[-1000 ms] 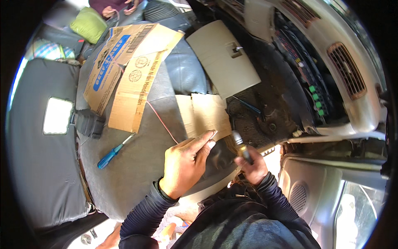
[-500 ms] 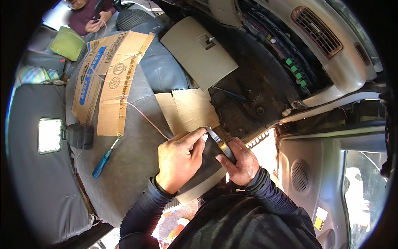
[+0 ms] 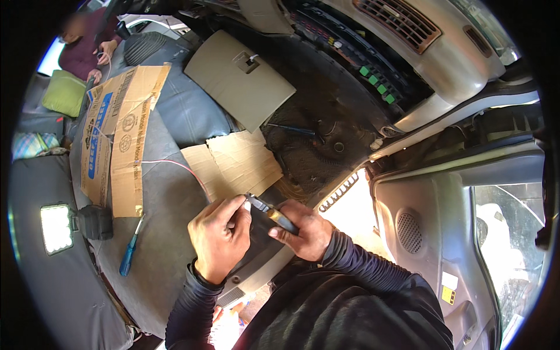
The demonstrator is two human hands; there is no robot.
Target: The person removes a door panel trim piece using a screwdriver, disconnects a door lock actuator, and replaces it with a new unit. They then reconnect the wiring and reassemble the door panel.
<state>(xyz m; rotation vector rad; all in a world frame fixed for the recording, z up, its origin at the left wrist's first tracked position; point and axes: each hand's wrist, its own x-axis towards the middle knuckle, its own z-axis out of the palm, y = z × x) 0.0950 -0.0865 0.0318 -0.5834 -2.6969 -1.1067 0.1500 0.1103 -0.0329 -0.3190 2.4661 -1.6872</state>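
Note:
In my right hand (image 3: 308,234) is a pair of pliers (image 3: 274,214) with yellow-and-dark handles, its jaws pointing up and left. My left hand (image 3: 219,239) is closed in a pinch right at the jaw tips. A thin pinkish-red wire (image 3: 185,167) runs from the cardboard sheet (image 3: 124,169) on the seat to the fingers of that hand. The wire's end is hidden by the fingers and jaws. Both hands are above the seat's edge, near a smaller torn piece of cardboard (image 3: 245,163).
A blue screwdriver (image 3: 129,252) and a lit work lamp (image 3: 57,228) lie on the seats (image 3: 134,291). Ahead are a loose beige panel (image 3: 233,81), a dark floor mat (image 3: 326,111) and exposed green relays (image 3: 378,84). The door (image 3: 402,198) stands open at right. Another person (image 3: 84,52) holds a dark object far left.
My view has swung right, so the cabin appears shifted left. My hands stay together, with the pliers against the left fingertips. The other person's hands have moved farther apart.

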